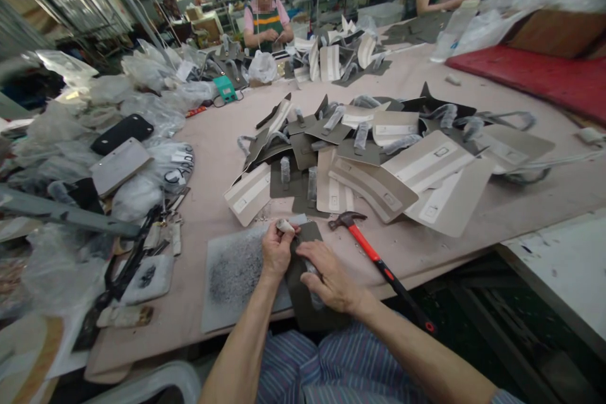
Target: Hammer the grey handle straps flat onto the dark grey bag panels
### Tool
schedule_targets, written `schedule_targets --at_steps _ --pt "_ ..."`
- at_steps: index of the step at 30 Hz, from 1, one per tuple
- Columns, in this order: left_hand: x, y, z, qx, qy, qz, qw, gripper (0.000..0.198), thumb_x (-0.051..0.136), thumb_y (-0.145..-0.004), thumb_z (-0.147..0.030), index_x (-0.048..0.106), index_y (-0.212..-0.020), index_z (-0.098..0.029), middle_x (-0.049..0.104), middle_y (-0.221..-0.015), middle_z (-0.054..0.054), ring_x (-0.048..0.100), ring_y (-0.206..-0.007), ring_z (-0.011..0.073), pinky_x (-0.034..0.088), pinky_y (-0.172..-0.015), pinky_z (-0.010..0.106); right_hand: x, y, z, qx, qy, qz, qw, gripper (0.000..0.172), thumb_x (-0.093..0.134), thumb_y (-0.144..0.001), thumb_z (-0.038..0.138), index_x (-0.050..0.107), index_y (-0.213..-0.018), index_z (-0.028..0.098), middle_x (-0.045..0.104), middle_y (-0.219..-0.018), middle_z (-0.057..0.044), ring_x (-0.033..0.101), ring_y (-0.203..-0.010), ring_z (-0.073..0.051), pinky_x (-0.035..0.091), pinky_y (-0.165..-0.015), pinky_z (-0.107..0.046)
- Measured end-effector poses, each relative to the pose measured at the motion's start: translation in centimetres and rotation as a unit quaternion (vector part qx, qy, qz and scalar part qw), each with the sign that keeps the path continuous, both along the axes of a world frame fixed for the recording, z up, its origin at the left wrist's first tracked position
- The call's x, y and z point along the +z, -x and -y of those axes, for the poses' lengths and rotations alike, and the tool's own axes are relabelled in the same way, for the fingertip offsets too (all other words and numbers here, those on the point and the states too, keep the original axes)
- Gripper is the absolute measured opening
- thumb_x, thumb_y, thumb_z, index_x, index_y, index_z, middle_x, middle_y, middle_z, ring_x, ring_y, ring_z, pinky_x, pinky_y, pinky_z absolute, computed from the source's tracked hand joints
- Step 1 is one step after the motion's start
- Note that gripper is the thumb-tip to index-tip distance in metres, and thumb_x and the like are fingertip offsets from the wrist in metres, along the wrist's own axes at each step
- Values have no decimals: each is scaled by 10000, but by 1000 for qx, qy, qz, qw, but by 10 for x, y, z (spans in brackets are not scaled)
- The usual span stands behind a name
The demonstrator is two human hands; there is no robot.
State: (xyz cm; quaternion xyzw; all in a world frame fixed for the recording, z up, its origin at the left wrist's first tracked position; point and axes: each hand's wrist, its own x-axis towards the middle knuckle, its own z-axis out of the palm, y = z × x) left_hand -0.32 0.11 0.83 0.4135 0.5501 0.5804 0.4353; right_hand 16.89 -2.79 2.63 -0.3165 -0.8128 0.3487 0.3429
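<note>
My left hand (pixel 277 249) is closed around a short tool with a white wrapped end (pixel 285 225), perhaps a hand punch; its lower tip is hidden. My right hand (pixel 326 274) grips the plastic-wrapped handle (pixel 314 293) of a dark grey-green panel (pixel 303 309). This panel lies partly over a grey, pitted board (pixel 231 274) and reaches over the table's front edge towards my lap. To the right of my right hand rests a claw hammer (pixel 368 245) with a red and black handle.
A heap of panels with wrapped handles (pixel 350 158) lies ahead. Plastic bags (pixel 108 101) and a white pad with small black pieces (pixel 148 281) are on the left. A red board (pixel 530 79) lies at right. Across the table a person (pixel 266 19) works with both hands.
</note>
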Motion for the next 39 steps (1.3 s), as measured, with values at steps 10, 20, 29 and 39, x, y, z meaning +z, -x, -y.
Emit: schedule_targets --at_steps 10,20,29,39 --pt "4 -4 3 -18 7 -11 1000 291 695 -837 -376 617 -1009 -155 755 -904 67 730 -848 194 566 -843 320 -16 5 17 -58 -8 30 998 415 455 -957 372 571 -1319 204 637 -1332 -112 484 -1353 -264 295 -1162 -517" --pt "3 -4 4 -31 -9 -93 995 215 660 -867 -365 646 -973 -178 752 -910 53 714 -857 183 558 -835 300 -14 6 17 -59 -9 12 998 418 442 -960 381 571 -1302 179 635 -1323 -127 492 -1337 -271 298 -1152 -525" --pt "3 -1 2 -47 -14 -179 983 125 618 -854 -244 647 -965 -195 760 -917 47 712 -864 197 549 -802 305 -2 -15 15 -93 -3 10 996 409 378 -1007 364 524 -1347 189 595 -1367 -129 521 -1299 -247 406 -1094 -466" --pt "9 -5 10 -69 -47 -258 963 136 568 -850 -167 645 -951 -215 749 -913 32 698 -874 198 508 -808 295 -6 -106 -13 -308 174 303 885 121 590 -833 268 580 -904 171 594 -882 -103 587 -834 -243 485 -759 -380"
